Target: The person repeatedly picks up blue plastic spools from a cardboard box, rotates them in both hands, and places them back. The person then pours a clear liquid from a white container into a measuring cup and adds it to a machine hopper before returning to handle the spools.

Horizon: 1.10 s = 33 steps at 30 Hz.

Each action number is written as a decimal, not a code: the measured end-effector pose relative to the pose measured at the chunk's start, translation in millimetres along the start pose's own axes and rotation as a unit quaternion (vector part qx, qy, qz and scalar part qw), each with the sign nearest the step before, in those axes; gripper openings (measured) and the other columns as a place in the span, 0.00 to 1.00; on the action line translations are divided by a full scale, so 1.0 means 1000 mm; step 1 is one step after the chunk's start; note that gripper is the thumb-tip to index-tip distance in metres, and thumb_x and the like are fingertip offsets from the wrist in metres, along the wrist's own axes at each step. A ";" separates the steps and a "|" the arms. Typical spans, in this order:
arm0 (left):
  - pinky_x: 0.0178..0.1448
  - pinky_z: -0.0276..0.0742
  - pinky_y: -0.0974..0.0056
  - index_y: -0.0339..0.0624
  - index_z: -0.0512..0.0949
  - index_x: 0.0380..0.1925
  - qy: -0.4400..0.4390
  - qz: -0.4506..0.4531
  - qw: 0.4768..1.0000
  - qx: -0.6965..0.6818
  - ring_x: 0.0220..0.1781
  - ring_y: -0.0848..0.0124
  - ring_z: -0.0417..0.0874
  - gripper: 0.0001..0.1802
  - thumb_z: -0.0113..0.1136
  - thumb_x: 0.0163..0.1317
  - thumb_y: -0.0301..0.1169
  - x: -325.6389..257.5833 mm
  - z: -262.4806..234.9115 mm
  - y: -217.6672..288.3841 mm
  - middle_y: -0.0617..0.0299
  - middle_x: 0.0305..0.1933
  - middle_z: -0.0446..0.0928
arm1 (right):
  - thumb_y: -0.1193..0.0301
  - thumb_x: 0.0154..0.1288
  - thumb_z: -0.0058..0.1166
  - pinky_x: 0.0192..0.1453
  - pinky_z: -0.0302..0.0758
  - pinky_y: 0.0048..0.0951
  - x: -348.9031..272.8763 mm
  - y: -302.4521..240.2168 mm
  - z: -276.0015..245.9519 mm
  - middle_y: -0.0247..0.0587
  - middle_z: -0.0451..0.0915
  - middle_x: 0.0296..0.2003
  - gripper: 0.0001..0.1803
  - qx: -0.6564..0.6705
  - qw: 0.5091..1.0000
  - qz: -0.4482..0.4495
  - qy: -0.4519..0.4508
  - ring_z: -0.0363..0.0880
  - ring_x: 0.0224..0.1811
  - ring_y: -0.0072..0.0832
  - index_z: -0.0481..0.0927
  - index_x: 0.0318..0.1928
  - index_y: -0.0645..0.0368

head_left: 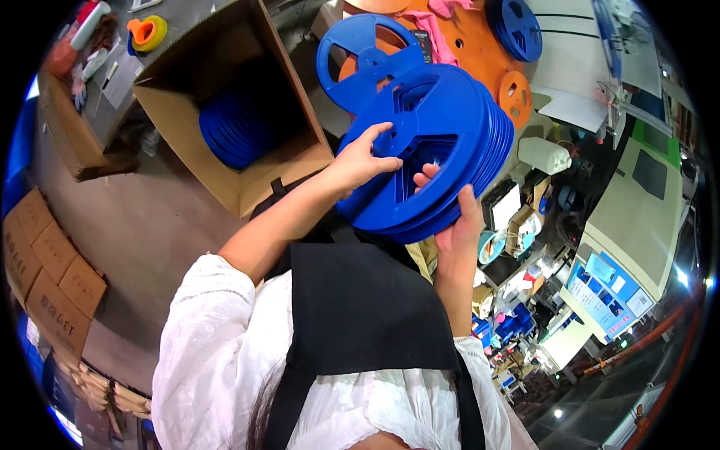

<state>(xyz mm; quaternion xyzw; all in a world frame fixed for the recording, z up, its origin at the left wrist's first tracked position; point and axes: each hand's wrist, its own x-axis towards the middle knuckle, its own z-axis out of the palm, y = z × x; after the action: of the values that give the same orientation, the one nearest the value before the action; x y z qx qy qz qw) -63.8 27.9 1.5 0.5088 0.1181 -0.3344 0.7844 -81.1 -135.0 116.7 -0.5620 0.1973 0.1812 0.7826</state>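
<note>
A thick stack of blue plastic reels [457, 150] is tilted in front of my chest, its top reel's hub and window cut-outs facing me. My right hand [459, 221] grips the stack at its lower right edge, the thumb outside the rim and fingertips showing through a cut-out. Over the top reel, close to its hub, lies my left hand [364, 159] with thumb and forefinger spread apart. Whether its fingertips press on the reel I cannot tell. Behind the stack, a single blue reel [367, 54] rests partly over an orange one.
An open cardboard box [217, 176] at the left holds more blue reels [238, 129]. An orange round surface [469, 34] lies beyond the stack, with pink cloth on it. Yellow tape [150, 34] sits on the far left table. Flattened cartons [56, 277] stand at the left; a machine [630, 202] at the right.
</note>
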 end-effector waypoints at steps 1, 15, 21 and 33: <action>0.54 0.71 0.64 0.46 0.59 0.66 0.013 -0.005 0.996 -0.092 0.50 0.63 0.75 0.41 0.64 0.50 0.32 -0.003 -0.003 0.004 0.48 0.48 0.72 | 0.63 0.59 0.57 0.52 0.76 0.40 -0.001 0.001 0.005 0.58 0.77 0.46 0.26 0.008 1.000 -0.022 0.004 0.79 0.48 0.42 0.69 0.54 0.65; 0.50 0.80 0.50 0.36 0.59 0.65 -0.168 0.067 0.793 -0.582 0.49 0.53 0.80 0.38 0.48 0.58 0.48 -0.044 -0.077 -0.003 0.40 0.54 0.72 | 0.66 0.66 0.50 0.42 0.74 0.29 -0.011 0.005 -0.054 0.39 0.77 0.35 0.14 0.095 0.990 -0.008 0.106 0.75 0.35 0.28 0.73 0.47 0.60; 0.51 0.80 0.51 0.37 0.58 0.65 -0.192 0.084 0.768 -0.605 0.51 0.54 0.80 0.38 0.48 0.58 0.48 -0.041 -0.077 0.003 0.39 0.58 0.69 | 0.66 0.66 0.49 0.42 0.74 0.31 -0.016 0.007 -0.056 0.40 0.77 0.35 0.14 0.099 0.989 -0.006 0.105 0.76 0.35 0.29 0.73 0.47 0.61; 0.51 0.78 0.55 0.38 0.67 0.58 -0.123 0.074 0.862 -0.486 0.47 0.59 0.81 0.33 0.45 0.59 0.49 -0.050 -0.085 -0.010 0.48 0.48 0.76 | 0.66 0.66 0.48 0.42 0.73 0.32 -0.023 0.015 -0.063 0.40 0.76 0.35 0.15 0.106 0.987 -0.002 0.123 0.75 0.36 0.30 0.72 0.48 0.61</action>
<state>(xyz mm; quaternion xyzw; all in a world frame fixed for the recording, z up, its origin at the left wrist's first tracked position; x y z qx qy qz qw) -94.2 119.8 -18.1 0.0249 0.1307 -0.2354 0.9627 -114.8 -191.6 98.6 -0.4946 0.3088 0.0871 0.8077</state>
